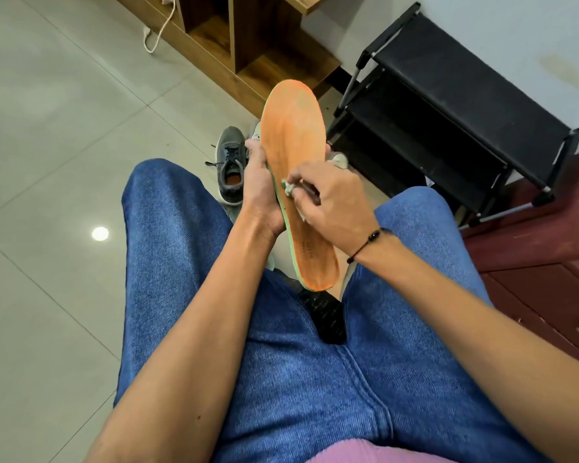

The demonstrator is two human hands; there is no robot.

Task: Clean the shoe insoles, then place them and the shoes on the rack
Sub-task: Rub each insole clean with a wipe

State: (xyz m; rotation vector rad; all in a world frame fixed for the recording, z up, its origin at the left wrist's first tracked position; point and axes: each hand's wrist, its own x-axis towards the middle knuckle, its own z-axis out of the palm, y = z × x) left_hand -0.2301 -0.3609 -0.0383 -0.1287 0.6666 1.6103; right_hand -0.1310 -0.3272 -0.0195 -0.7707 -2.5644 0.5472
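While the orange insole (pixel 293 168) stood tilted above our knees, heel end low between the thighs, our left hand (pixel 259 192) clasped its edge from behind and our right hand (pixel 325 195) pinched a small pale wipe (pixel 288 188) against its middle. Only that stretch was under the wipe; the toe end looked faded, though we could not tell dirt from wear. Doing this well, we judged, meant bracing the back firmly and working in overlapping strokes from heel to toe. Beyond it, a grey shoe (pixel 231 165) lay on the tiled floor (pixel 47 128), its own insole apparently inside. To the right stood the black rack (pixel 448 105), its visible shelves bare.
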